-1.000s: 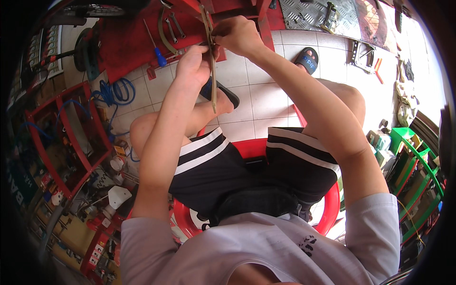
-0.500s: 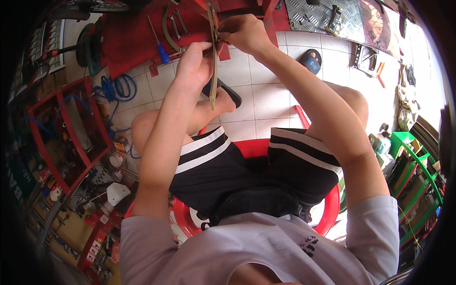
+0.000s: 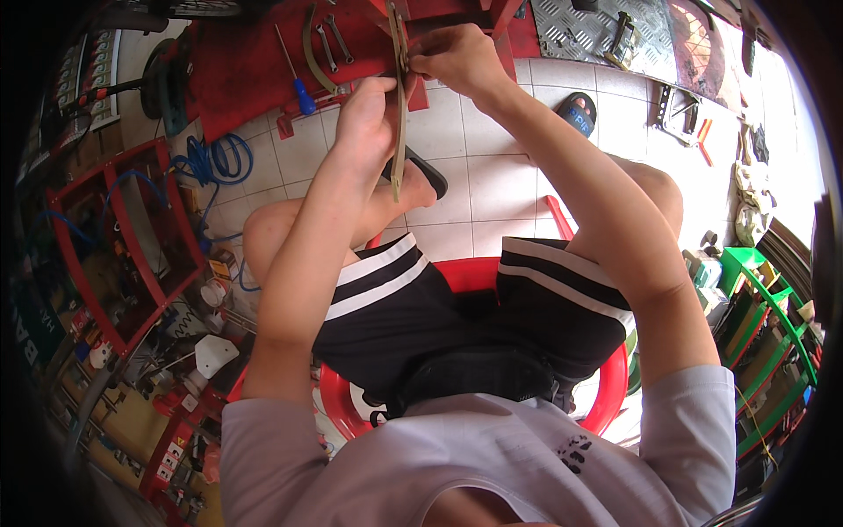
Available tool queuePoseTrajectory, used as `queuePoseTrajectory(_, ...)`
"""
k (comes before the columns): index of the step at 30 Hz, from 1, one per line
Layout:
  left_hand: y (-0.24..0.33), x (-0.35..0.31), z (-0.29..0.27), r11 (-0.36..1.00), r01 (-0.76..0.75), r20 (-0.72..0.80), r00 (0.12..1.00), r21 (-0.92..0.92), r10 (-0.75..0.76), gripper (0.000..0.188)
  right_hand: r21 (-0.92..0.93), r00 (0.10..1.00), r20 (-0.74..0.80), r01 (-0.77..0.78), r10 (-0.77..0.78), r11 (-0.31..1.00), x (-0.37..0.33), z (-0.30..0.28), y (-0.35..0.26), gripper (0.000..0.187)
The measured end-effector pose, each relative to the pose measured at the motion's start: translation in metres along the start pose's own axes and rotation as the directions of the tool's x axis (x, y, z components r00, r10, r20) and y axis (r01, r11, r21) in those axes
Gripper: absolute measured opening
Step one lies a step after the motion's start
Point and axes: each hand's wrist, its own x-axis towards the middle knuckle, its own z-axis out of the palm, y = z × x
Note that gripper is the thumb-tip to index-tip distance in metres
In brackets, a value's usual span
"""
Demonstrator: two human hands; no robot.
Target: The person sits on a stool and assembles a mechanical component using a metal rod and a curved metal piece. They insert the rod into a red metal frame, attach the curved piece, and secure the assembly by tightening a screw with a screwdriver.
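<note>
A long, thin, tan strip (image 3: 399,132), flat and seen nearly edge-on, stands between my hands above the front of the red bench. My left hand (image 3: 367,119) is closed around it from the left side, thumb near its edge. On the other side my right hand (image 3: 461,60) has its fingertips pinched together against the strip's upper part. Whatever small thing may be in that pinch is hidden. Left of my hands, on the red bench top (image 3: 237,75), lie a blue-handled screwdriver (image 3: 303,95), a curved tan strip (image 3: 313,57) and two wrenches (image 3: 336,44).
A red chair (image 3: 606,395) is under me on the tiled floor. Coiled blue hose (image 3: 219,161) and a red metal frame (image 3: 123,246) are at left. A diamond-plate metal sheet (image 3: 571,39) is at upper right, a green rack (image 3: 773,299) at right.
The strip and both hands have shifted very slightly to the right. The holds of both hands look the same.
</note>
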Motion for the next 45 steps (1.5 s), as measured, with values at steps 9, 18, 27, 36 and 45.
queuePoseTrajectory(9,-0.002,0.006,0.001,0.999,0.007,-0.053,0.999,0.033,-0.005,0.019,-0.093,0.998,-0.033,0.047,-0.051,0.995,-0.002,0.0,0.0,0.022)
queuePoseTrajectory(18,0.0,0.002,0.003,0.999,0.004,0.0,1.0,0.05,-0.004,0.019,-0.088,0.996,-0.017,0.086,-0.088,0.992,-0.001,-0.001,0.0,0.022)
queuePoseTrajectory(27,-0.001,0.004,0.002,0.998,0.031,-0.003,1.0,0.045,-0.031,0.017,-0.148,0.989,-0.035,0.138,-0.144,0.979,-0.003,0.001,0.001,0.021)
queuePoseTrajectory(36,-0.003,0.009,-0.002,1.0,0.031,-0.013,0.999,-0.002,-0.031,0.014,0.301,0.99,0.094,-0.13,0.106,0.945,0.007,0.009,0.021,0.017)
queuePoseTrajectory(45,-0.008,0.004,0.006,0.996,-0.003,-0.088,0.996,-0.09,-0.005,0.014,0.229,0.969,0.203,-0.184,0.138,0.956,0.005,0.002,0.018,0.021)
